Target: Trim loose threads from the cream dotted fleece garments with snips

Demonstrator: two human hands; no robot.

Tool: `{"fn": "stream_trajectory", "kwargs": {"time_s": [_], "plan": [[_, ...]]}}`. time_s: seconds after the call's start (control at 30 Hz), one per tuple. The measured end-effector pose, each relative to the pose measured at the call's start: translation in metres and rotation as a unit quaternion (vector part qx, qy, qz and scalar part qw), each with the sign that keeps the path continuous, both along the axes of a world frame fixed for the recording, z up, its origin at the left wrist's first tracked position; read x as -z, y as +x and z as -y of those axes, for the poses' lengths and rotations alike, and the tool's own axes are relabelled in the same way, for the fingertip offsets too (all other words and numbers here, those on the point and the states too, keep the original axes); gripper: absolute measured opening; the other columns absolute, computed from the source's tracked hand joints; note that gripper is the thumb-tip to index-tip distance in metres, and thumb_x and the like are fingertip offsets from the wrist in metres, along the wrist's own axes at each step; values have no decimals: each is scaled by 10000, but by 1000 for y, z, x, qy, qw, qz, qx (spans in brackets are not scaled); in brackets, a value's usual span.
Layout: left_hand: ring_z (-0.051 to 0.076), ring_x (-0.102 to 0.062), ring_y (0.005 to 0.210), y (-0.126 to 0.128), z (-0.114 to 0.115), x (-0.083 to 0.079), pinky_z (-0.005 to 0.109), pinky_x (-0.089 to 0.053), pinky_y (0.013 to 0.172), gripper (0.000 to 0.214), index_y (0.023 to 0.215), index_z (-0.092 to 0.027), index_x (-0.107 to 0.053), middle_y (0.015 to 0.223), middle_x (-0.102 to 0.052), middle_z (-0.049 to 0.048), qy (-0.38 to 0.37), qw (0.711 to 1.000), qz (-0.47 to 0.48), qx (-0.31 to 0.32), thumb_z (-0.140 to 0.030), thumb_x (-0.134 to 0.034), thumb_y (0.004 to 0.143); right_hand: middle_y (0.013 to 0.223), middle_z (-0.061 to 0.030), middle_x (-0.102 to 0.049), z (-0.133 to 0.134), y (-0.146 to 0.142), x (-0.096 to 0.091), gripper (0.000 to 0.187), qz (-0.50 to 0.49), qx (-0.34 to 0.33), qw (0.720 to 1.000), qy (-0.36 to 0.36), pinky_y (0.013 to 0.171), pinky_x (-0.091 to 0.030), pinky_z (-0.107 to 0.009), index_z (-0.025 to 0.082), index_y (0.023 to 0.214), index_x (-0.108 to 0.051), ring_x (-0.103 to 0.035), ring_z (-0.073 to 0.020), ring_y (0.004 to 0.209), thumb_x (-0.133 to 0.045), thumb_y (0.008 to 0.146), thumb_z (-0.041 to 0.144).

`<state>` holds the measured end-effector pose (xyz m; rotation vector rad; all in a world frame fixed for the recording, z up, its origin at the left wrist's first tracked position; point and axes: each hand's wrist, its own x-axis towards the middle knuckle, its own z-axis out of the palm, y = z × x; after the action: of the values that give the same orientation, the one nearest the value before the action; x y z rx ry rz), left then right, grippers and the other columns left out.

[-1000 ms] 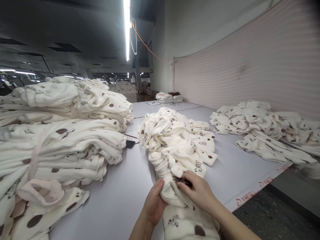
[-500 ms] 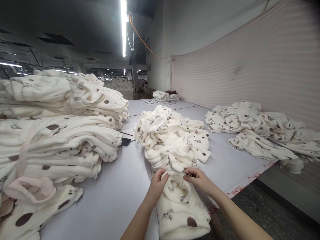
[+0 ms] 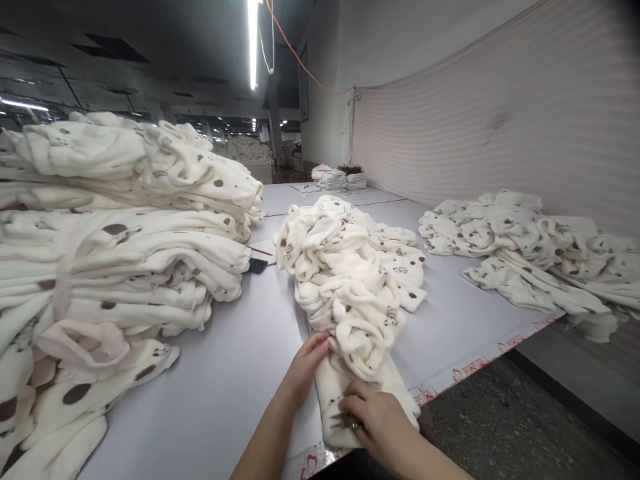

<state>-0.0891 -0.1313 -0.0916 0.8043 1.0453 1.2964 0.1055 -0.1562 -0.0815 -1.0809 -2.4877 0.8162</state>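
Along the left side of the table (image 3: pixel 215 373) rises a tall stack of cream fleece garments (image 3: pixel 165 243), printed with brown spots and small animal figures; a pale pink band (image 3: pixel 63 280) crosses it, and lower down a loop of pink cloth (image 3: pixel 87 343) stands out from its front, above a spotted piece that spreads over the tabletop. Just beside the stack's right end lie a flat dark object (image 3: pixel 257 266) and a thin reddish stick (image 3: pixel 262 251), with a lit tube lamp (image 3: pixel 253 50) hanging well above. Next comes the left hand (image 3: pixel 301 369), its fingertips at the left side of the crumpled heap of cream fleece (image 3: pixel 345 267); whether they pinch the cloth or only rest on it, I cannot tell. That heap runs from mid-table down towards the near edge, its close end rolled into folds on top of a smoother cream panel (image 3: pixel 335 393) that reaches the edge. Beyond it, near the table's far edge, sit small stacks of folded white cloth (image 3: pixel 329 179). Over the smooth panel, the right hand (image 3: pixel 383 423) is curled around a small metal tool (image 3: pixel 353 422), too blurred to make out. Farther right, another heap of spotted fleece (image 3: pixel 505 230) lies against a pale pink striped curtain (image 3: pixel 480 133), part of it drooping past the table's red-printed near edge.
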Motion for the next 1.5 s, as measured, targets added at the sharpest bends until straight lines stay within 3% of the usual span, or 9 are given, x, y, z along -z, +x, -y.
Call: {"fn": "stream_trajectory", "kwargs": {"time_s": [0.13,0.27,0.4,0.53,0.73,0.9,1.1,1.37,1.5], "plan": [[132,-559,615,-5,47,19,210,-379,536,212,714,-195,-615,653,-615,-19,-30,992,-75,-99,-397,-673,742,862,-11,-603,-14,1,4,195,-87,55,994,-42,722,-429,-251,209,806,-591,-579,-168,814,-462,736,81],[156,-548,559,33,77,37,244,-376,506,270,852,-187,-649,702,-651,28,-17,993,-114,-30,-400,-703,695,739,5,-552,-22,6,-1,98,-184,66,977,-86,653,-424,-246,200,754,-513,-535,-161,720,-454,832,205],[180,-552,710,67,68,33,266,-422,659,231,879,-199,-622,801,-647,40,29,996,-21,-82,-371,-671,733,740,16,-553,-19,14,-5,145,-126,66,990,-24,612,-395,-232,213,799,-507,-515,-150,682,-454,736,93],[152,-493,646,67,61,25,237,-389,611,180,866,-222,-562,767,-590,4,41,986,-41,-157,-372,-615,784,809,5,-578,-15,24,-11,273,20,80,994,74,596,-379,-241,227,830,-531,-528,-153,667,-428,665,36],[167,-503,677,65,64,23,241,-386,610,193,876,-229,-548,805,-602,12,59,981,-78,-170,-391,-608,791,950,15,-630,-13,23,-35,179,-39,82,996,-24,721,-456,-237,287,950,-610,-612,-165,860,-548,795,220],[160,-519,680,67,63,18,235,-395,613,211,837,-230,-565,800,-614,6,55,981,-27,-182,-385,-672,741,928,-3,-656,-15,13,-40,202,-22,92,995,28,677,-468,-270,304,969,-662,-636,-193,824,-482,877,307],[187,-578,780,62,61,13,275,-441,725,276,933,-225,-602,921,-654,39,40,987,26,-155,-359,-707,716,983,-11,-655,-13,21,-25,258,-27,115,993,28,707,-477,-272,291,1067,-600,-635,-196,873,-546,816,266],[221,-599,888,58,52,8,286,-435,748,214,863,-168,-669,875,-690,53,-27,991,129,-12,-368,-626,803,876,-21,-665,-45,8,-15,260,-53,193,967,158,653,-432,-261,223,926,-560,-623,-187,769,-439,731,100],[232,-578,995,57,48,1,314,-423,861,176,902,-166,-688,956,-690,59,-25,976,218,-7,-296,-595,828,759,14,-641,-51,7,-19,145,-64,218,969,98,607,-421,-248,228,828,-533,-597,-173,682,-471,736,135]]}}
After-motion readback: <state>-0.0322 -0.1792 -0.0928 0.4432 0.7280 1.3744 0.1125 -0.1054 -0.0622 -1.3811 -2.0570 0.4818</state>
